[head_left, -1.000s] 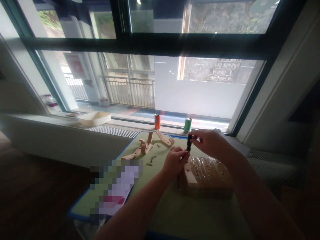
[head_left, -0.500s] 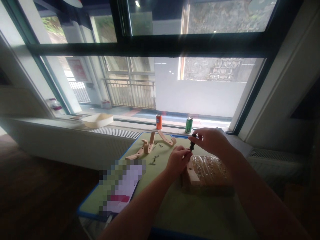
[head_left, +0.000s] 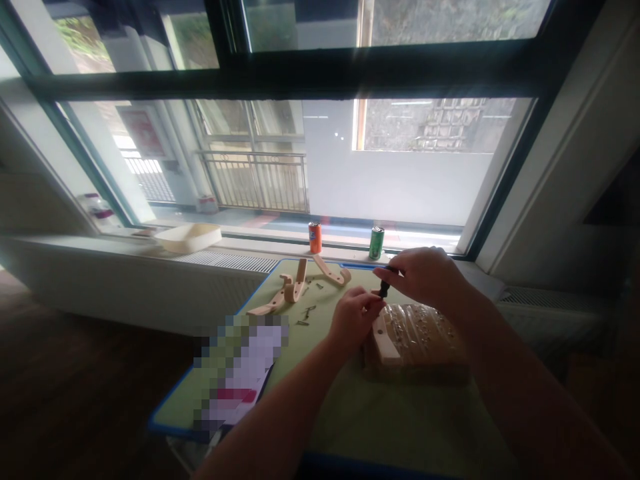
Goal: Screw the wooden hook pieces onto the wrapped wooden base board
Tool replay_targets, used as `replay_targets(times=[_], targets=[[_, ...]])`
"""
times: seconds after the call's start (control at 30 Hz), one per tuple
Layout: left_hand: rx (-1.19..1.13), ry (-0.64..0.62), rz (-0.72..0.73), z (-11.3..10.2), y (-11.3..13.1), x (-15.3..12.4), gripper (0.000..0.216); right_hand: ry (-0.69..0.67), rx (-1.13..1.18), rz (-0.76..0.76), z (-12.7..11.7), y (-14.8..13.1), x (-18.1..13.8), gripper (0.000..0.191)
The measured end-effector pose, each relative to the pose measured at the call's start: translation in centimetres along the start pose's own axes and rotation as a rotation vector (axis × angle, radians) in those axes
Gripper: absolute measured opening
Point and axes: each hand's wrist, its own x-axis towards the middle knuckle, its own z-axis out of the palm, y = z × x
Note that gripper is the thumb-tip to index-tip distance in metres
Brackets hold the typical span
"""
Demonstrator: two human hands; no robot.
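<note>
My right hand (head_left: 425, 277) is closed around the top of a short black screwdriver (head_left: 384, 289), held upright over a pale wooden piece (head_left: 383, 340). My left hand (head_left: 354, 318) pinches something small at the tool's tip; I cannot make out what. The wooden piece leans against a plastic-wrapped wooden block (head_left: 420, 340) on the green table (head_left: 350, 413). Curved wooden parts (head_left: 293, 293) and loose screws (head_left: 305, 313) lie farther back on the left.
An orange can (head_left: 315, 238) and a green can (head_left: 376, 243) stand on the window sill behind the table. A cream tray (head_left: 187, 237) sits on the sill to the left. A blurred paper (head_left: 240, 373) lies at the table's left edge.
Both hands have stayed together at the screwdriver; the right hand's grip shifted slightly lower on it. The view has shifted a little.
</note>
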Motion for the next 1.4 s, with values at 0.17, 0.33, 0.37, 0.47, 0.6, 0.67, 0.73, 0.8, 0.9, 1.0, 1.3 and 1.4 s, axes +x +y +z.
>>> replay_targets(times=[0.17, 0.33, 0.37, 0.47, 0.6, 0.67, 0.73, 0.8, 0.9, 1.0, 1.3, 1.4], targets=[[0.057, -0.028, 0.062, 0.0, 0.0, 0.2, 0.022, 0.042, 0.095, -0.008, -0.2, 0.1, -0.3, 0.035], [0.092, -0.032, 0.089, -0.2, 0.0, 0.3, 0.023, 0.054, 0.19, -0.084, -0.4, -0.1, -0.5, 0.023], [0.093, -0.036, 0.09, -0.2, 0.0, 0.2, 0.023, 0.055, 0.184, -0.076, -0.4, -0.1, -0.5, 0.022], [0.093, -0.043, 0.082, -0.2, 0.1, 0.2, 0.023, 0.058, 0.225, -0.071, -0.1, 0.0, -0.4, 0.025], [0.06, -0.045, 0.062, -0.3, 0.2, 0.1, 0.025, 0.063, 0.356, -0.121, 0.0, 0.3, -0.4, 0.027], [0.021, -0.064, 0.045, -0.3, 0.3, 0.2, 0.026, 0.068, 0.4, -0.144, -0.1, 0.3, -0.4, 0.024], [-0.014, -0.066, 0.006, -0.4, 0.2, 0.2, 0.027, 0.045, 0.392, -0.139, -0.3, 0.2, -0.5, 0.022], [-0.044, -0.038, -0.049, -0.5, 0.2, 0.2, 0.028, 0.017, 0.317, -0.115, -0.6, 0.0, -0.4, 0.023], [-0.092, -0.002, -0.088, -0.4, 0.1, 0.1, 0.028, 0.018, 0.13, -0.06, -0.7, -0.3, -0.3, 0.038], [-0.107, -0.034, -0.049, -0.3, 0.0, 0.1, 0.023, 0.016, -0.02, -0.004, -0.6, -0.6, -0.3, 0.052], [-0.102, -0.13, 0.056, -0.7, -0.1, 0.7, 0.024, 0.005, 0.295, -0.098, -0.6, -0.4, -0.8, 0.027], [-0.181, -0.156, 0.006, -0.9, 0.0, 0.6, 0.025, -0.004, 0.244, -0.096, -0.6, -0.4, -0.7, 0.029]])
